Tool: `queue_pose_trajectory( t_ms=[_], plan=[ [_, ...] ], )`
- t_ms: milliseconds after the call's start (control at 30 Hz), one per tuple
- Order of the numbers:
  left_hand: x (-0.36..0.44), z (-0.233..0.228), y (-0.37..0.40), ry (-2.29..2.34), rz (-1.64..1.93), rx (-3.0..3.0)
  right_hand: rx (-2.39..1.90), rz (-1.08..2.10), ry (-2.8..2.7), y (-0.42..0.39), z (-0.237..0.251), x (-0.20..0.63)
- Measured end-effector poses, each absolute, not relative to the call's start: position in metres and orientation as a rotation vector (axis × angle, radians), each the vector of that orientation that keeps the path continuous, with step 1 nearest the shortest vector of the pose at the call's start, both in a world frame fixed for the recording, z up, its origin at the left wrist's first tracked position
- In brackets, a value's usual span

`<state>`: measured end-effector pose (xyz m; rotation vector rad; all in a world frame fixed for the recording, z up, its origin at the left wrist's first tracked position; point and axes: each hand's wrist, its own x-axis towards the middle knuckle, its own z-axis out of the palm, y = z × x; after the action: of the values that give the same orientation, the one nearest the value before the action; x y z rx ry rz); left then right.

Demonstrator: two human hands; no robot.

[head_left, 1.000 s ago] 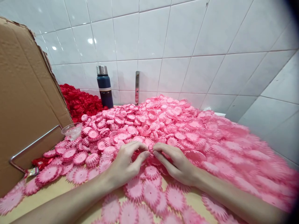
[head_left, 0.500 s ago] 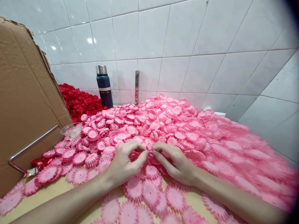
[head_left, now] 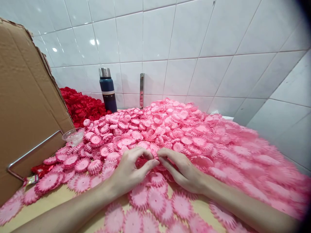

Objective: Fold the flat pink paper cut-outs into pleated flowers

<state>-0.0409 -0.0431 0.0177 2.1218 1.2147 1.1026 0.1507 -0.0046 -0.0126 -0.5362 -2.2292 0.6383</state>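
A big heap of pink ribbon rosettes (head_left: 184, 136) covers the table in front of me. My left hand (head_left: 128, 171) and my right hand (head_left: 182, 170) lie on the near edge of the heap, fingertips meeting. Between thumbs and forefingers they pinch one pink rosette (head_left: 155, 160), mostly hidden by the fingers. Flat single rosettes (head_left: 155, 200) lie spread on the bare tan table (head_left: 46, 202) under my wrists.
A tall cardboard sheet (head_left: 26, 106) stands at the left with a metal wire frame (head_left: 29, 152) against it. Behind it lie red rosettes (head_left: 82, 105), a dark blue flask (head_left: 108, 89), a small clear cup (head_left: 73, 136). White tiled walls close the back and right.
Both hands stay in place; only the fingertips have shifted slightly on the rosette. The view has drifted a little to the right.
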Motion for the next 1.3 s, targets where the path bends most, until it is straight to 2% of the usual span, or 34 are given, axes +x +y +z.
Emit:
queue_pose_trajectory(
  t_ms=[967,1300],
  plan=[
    [-0.0401,0.0210,-0.0445,1.150,1.075,2.106,-0.610,0.693,-2.206,-0.0068,-0.0104,0.1524],
    [-0.0404,0.0226,-0.0458,1.185,1.090,2.084,-0.691,0.709,-1.988,-0.0026,-0.0097,0.1511]
  ],
)
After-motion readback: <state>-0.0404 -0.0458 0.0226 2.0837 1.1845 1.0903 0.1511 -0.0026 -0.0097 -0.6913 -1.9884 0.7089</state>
